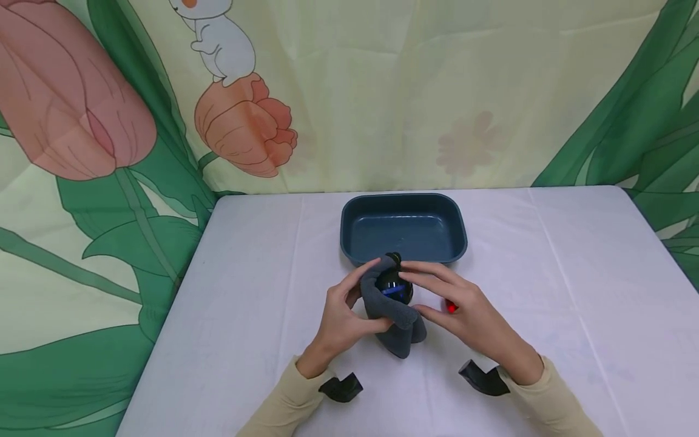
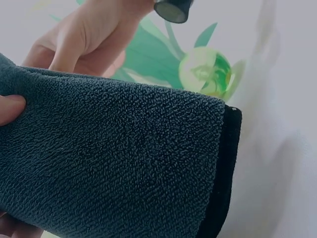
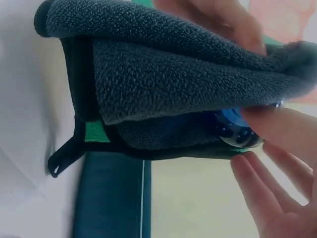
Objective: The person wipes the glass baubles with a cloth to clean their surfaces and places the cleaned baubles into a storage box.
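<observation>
My left hand (image 1: 346,315) grips a dark grey towel (image 1: 390,309), thumb in front and fingers behind it. The folded towel wraps partly round a dark shiny ball (image 1: 394,286) with blue reflections. In the right wrist view the ball (image 3: 237,129) sits between the folds, and the fingers of my right hand (image 3: 282,163) hold it from the side. The towel's fold (image 2: 124,153) fills much of the left wrist view, and the ball is hidden there. From the head, my right hand (image 1: 464,303) reaches in from the right.
A dark blue basin (image 1: 404,200) stands just beyond the hands on a white-covered table (image 1: 262,273). A clear round ball (image 2: 205,73) shows beyond the towel in the left wrist view. Beside my right palm is a small red thing (image 1: 451,306), mostly hidden. A printed curtain (image 1: 371,109) hangs behind.
</observation>
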The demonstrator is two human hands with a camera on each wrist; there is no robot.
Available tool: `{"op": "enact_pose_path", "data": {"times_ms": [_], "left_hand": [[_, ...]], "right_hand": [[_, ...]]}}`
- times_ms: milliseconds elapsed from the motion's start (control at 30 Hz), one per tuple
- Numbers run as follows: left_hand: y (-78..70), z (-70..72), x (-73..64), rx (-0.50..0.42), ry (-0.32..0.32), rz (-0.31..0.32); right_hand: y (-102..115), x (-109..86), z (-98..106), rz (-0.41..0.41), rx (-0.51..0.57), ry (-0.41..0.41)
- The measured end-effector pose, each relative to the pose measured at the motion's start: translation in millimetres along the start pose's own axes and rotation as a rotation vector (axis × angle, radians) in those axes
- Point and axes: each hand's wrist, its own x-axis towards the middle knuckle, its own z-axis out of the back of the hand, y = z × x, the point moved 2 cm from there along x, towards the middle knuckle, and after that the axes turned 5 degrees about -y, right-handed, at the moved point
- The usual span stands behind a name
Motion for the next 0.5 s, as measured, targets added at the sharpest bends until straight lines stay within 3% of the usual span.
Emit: {"op": "enact_pose_path", "data": {"times_ms": [233,500], "left_hand": [[-1.2,-2.0,-1.7,-0.008,0.010,0.012],[-2.0,-2.8,-2.1,-0.015,0.013,0.025]], "right_hand": [[-4.1,-0.7,-3.8,0.047,0.011,0.025],[-4.6,-0.8,-6.8,0.084,0.024,-0.008]]}}
